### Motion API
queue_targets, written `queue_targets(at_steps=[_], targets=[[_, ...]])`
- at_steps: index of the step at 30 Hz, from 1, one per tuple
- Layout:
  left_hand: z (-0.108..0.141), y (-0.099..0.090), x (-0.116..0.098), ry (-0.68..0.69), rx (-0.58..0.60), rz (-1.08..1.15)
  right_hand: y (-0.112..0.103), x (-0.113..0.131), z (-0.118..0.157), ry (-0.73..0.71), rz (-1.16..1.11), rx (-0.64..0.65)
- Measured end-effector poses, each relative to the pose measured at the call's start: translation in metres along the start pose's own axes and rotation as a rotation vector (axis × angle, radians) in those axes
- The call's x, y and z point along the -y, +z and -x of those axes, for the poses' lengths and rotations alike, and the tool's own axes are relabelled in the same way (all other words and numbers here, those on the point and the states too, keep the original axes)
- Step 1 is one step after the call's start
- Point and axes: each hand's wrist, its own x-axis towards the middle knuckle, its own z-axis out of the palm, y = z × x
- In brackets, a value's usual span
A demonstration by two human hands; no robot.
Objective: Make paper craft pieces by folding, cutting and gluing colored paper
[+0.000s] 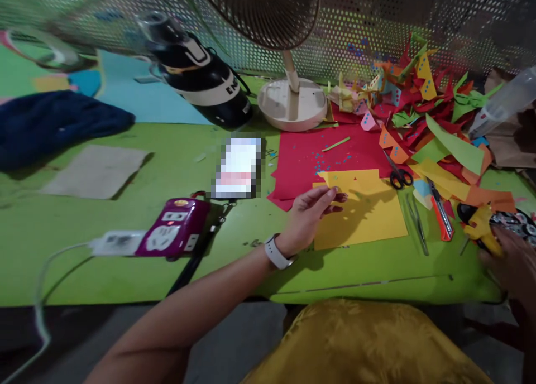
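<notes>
My left hand [312, 214], with a white watch on the wrist, is over the left part of a yellow paper sheet [377, 219]. Its thumb and forefinger are pinched on a small yellow paper piece [328, 177]. Under and behind the yellow sheet lies red paper [330, 149] strewn with small blue bits. At the far right, my right hand [508, 255] is around a yellow-handled tool [483, 228]. Tweezers [416, 225], a red cutter [441, 216] and black scissors [400, 174] lie between the hands.
Cut coloured paper [419, 105] is heaped at the back right, near a clear bottle [505, 102]. A fan [293, 102] stands behind the red paper. Left are a black bottle [209, 88], a phone [238, 169], a purple power adapter [173, 228] with cable, and dark blue cloth [62, 121].
</notes>
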Motion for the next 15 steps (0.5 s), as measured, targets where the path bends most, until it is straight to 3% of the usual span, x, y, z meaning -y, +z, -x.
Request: queue_targets(at_steps=[3, 10, 15], targets=[[0.0, 0.0, 0.001, 0.007, 0.014, -0.007, 0.001, 0.001, -0.003, 0.055, -0.007, 0.035], [0.0, 0.001, 0.003, 0.013, 0.028, -0.008, -0.004, 0.039, 0.007, 0.197, 0.051, -0.245], [0.0, 0.001, 0.003, 0.008, 0.037, 0.003, 0.002, 0.034, 0.021, 0.273, -0.121, -0.372]])
